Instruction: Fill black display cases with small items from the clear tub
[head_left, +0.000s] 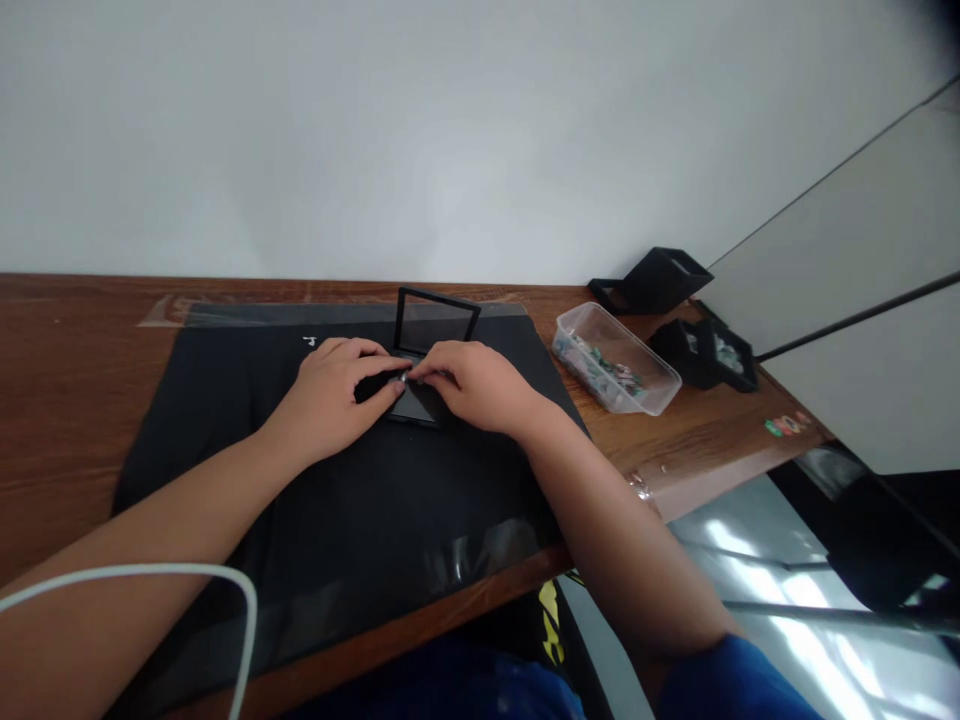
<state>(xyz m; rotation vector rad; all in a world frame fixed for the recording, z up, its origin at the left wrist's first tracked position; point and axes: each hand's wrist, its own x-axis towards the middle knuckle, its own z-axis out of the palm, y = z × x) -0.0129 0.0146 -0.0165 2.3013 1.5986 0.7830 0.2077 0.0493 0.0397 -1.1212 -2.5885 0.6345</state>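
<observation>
A flat black case (416, 405) lies on the black mat, its hinged lid (436, 322) standing up with a dark frame around a clear pane. Over the case, my left hand (341, 392) pinches a small silvery piece (405, 377) between thumb and forefinger. From the other side, my right hand (476, 385) has its thumb and forefinger closed at the same piece. The piece is too small to name, and my fingers partly cover it. Just behind my left hand, a tiny white part (309, 340) rests on the mat.
A clear plastic tub (619, 360) of small wrapped parts stands right of the black mat (337, 540). Black holders (664, 280) and an open black box (701, 352) sit by the right wall. A white cable (150, 570) crosses over my left forearm.
</observation>
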